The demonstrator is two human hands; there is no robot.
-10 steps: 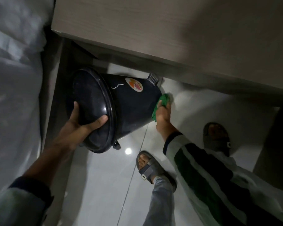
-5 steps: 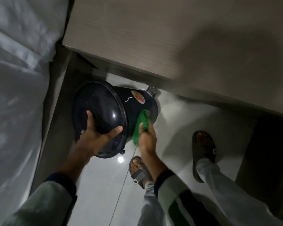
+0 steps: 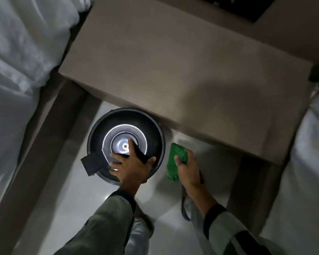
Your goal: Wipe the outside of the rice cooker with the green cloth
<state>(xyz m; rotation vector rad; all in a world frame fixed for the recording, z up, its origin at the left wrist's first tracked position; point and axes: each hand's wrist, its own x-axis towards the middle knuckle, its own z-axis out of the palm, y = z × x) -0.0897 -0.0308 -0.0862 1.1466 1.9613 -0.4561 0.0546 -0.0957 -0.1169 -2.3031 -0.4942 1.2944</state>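
The black rice cooker [image 3: 118, 118] stands upright on the pale floor, seen from straight above, with its shiny inner plate showing. A black flap [image 3: 91, 163] sticks out at its near-left edge. My left hand [image 3: 132, 167] grips the near rim, fingers inside the pot and thumb outside. My right hand [image 3: 189, 169] holds the bunched green cloth [image 3: 173, 162] just to the right of the cooker's wall. I cannot tell whether the cloth touches the wall.
A brown bedside table [image 3: 173, 70] overhangs the cooker's far side. White bedding lies at the left [image 3: 17, 52] and at the right [image 3: 311, 162]. My sandalled foot [image 3: 185, 207] rests on the tiles [image 3: 72, 199] below my right forearm.
The cooker went from lying tilted on its side to standing upright. My left hand shifted from its top face to the near rim. The cloth came off the side wall.
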